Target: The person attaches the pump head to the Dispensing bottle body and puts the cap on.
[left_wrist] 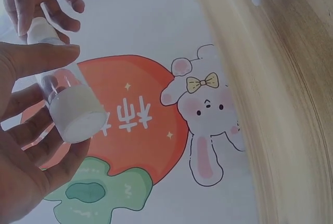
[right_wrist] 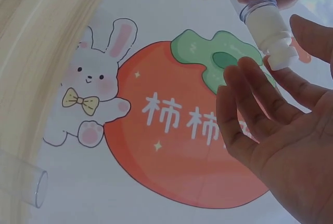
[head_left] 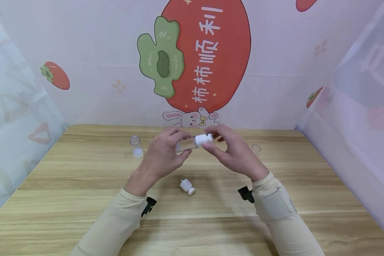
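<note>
My left hand [head_left: 166,149] grips a clear bottle [head_left: 186,143] with a white base, held tilted above the table. In the left wrist view that white base [left_wrist: 79,115] points toward the camera, between thumb and fingers. A white pump top [head_left: 203,139] sits at the bottle's mouth. My right hand [head_left: 235,151] pinches this top between thumb and index finger; its other fingers [right_wrist: 237,109] extend past it. On the table below lies a second white pump top [head_left: 187,186]. To the left, another clear bottle [head_left: 136,146] with a white bottom stands uncapped.
A clear cylindrical cover [head_left: 256,148] is on the wooden table [head_left: 83,199], right of the hands; its rim [right_wrist: 41,188] shows in the right wrist view. A printed cloth [head_left: 99,96] stands behind the table, with more cloth along both sides.
</note>
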